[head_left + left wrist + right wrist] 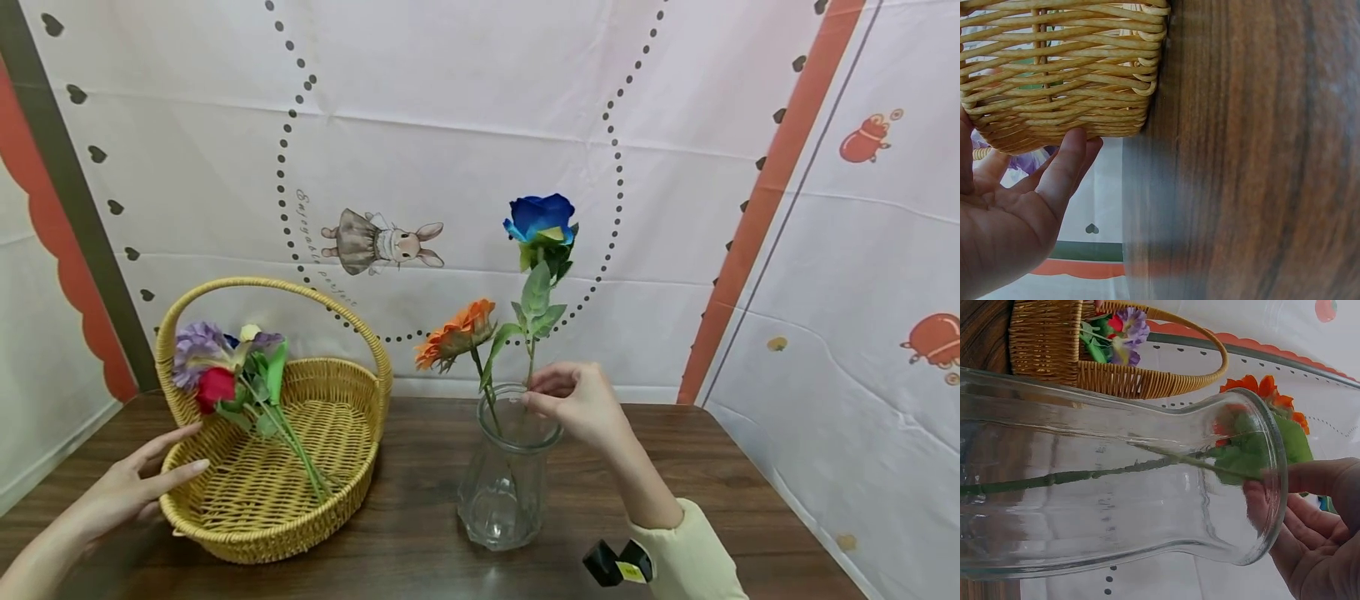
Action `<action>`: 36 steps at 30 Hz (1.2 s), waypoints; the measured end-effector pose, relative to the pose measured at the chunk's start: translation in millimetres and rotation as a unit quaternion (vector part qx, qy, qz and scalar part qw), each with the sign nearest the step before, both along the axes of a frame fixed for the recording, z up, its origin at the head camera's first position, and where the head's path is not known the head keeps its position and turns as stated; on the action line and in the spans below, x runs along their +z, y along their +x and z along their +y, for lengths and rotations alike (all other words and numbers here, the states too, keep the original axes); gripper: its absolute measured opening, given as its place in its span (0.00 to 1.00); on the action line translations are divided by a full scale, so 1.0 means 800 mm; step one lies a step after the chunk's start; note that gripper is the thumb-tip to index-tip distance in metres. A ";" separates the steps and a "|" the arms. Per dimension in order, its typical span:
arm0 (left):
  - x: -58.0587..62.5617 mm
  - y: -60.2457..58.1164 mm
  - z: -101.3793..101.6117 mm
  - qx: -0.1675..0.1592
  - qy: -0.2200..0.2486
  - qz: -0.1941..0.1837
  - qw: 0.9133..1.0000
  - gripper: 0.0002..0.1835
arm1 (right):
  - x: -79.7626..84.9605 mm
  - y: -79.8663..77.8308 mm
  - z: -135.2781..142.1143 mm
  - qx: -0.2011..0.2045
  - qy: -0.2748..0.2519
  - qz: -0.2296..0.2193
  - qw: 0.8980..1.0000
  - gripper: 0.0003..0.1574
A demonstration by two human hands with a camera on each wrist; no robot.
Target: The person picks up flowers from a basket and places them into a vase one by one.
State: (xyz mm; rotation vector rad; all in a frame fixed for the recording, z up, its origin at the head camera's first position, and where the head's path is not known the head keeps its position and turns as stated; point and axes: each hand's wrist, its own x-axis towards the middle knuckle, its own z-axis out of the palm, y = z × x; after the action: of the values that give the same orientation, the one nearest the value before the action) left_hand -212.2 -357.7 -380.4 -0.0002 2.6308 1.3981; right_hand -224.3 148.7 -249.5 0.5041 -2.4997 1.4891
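Observation:
My right hand (581, 404) pinches the stem of an upright blue artificial rose (540, 221) at the mouth of a clear glass vase (502, 500). In the right wrist view, the cut end of this stem reaches inside the vase's neck (1210, 425). An orange artificial flower (457, 333) stands in the same vase, leaning left. At the left, my left hand (123, 483) holds the near-left rim of a yellow wicker basket (277, 533), thumb over the rim and fingers against the outer wall. Inside lie a red rose (216, 388) and purple flowers (201, 354), their green stems pointing toward the front.
Both the basket and the vase stand on a dark wooden table (420, 500), with a gap between them. A printed cloth (465, 125) hangs behind the table. A black strap piece with a yellow label (618, 564) shows near my right sleeve (686, 550).

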 end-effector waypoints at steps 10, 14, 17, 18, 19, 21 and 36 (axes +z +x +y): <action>-0.001 0.001 0.000 0.004 0.017 0.004 1.000 0.39 | -0.002 -0.001 0.012 -0.063 0.009 0.057 0.996 0.08; -0.003 0.001 0.000 0.008 0.032 0.003 0.999 0.39 | -0.005 -0.001 0.007 -0.067 0.044 0.074 0.994 0.08; -0.005 0.001 0.000 0.006 0.049 -0.001 0.999 0.39 | -0.006 0.001 0.003 -0.070 0.071 0.079 0.992 0.08; -0.006 0.001 0.000 0.005 0.056 -0.002 0.998 0.39 | -0.007 0.002 0.002 -0.068 0.077 0.079 0.992 0.09; -0.006 0.001 -0.001 0.004 0.058 -0.004 0.998 0.39 | -0.007 0.002 0.002 -0.066 0.082 0.077 0.991 0.09; -0.005 0.000 0.000 0.007 0.049 -0.005 0.999 0.39 | -0.007 0.004 0.001 -0.060 0.087 0.071 0.992 0.09; -0.004 0.002 0.002 0.008 0.017 0.018 1.000 0.38 | -0.004 0.027 -0.002 0.017 -0.026 0.032 0.999 0.14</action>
State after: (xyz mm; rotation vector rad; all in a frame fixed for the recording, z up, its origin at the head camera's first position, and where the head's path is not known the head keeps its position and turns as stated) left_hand -210.4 -355.8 -383.5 0.0086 2.6404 1.4603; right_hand -202.6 147.2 -252.9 0.5796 -2.4091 1.5215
